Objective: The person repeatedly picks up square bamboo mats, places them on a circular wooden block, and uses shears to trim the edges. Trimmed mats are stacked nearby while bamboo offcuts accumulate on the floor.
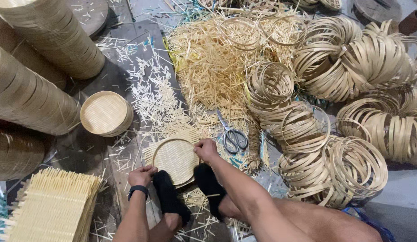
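Round woven bamboo tray (pixel 175 157) lies flat between both hands: right hand (pixel 205 150) fingers pinch its upper-right rim, left hand (pixel 141 175) fingers curl closed at its lower-left edge.

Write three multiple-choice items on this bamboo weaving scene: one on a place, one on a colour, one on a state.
1. Where do the scissors lie?
A. right of the woven mat in its hoop
B. on the stacked trays at left
C. in the left hand

2. What colour are the socks on the feet pinning the mat?
A. white
B. black
C. red

3. How are the scissors blades set?
A. shut
B. wide open
C. hidden under shavings

Answers: 1 A, they rest on the floor just right of the hoop. 2 B, both socks are black. 3 A, the blades run together to one point.
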